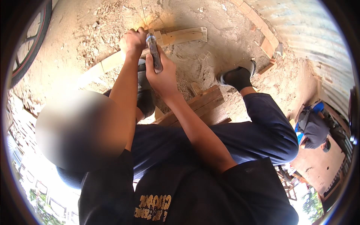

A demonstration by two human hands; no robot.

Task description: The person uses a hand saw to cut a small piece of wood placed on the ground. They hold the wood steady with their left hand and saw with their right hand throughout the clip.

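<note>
Left hand [134,41]: curled at wood [183,36] | right hand [162,72]: gripping tool handle [154,53]

Dirt floor [67,48], pale corrugated wall [311,33]

Makeshift woodworking yard, partly open to daylight. Bare dirt ground [204,17], strewn with chips and small rubble. Corrugated metal sheeting [313,32] as wall along right side. Long timber piece [183,35] lying on ground, dark-handled hand tool [154,56] at it; cut boards [206,103] near feet. Spoked wheel [42,42] at left edge. Second person [314,128] beside large pale panel [318,165]. Greenery [312,202] at lower right.
</note>
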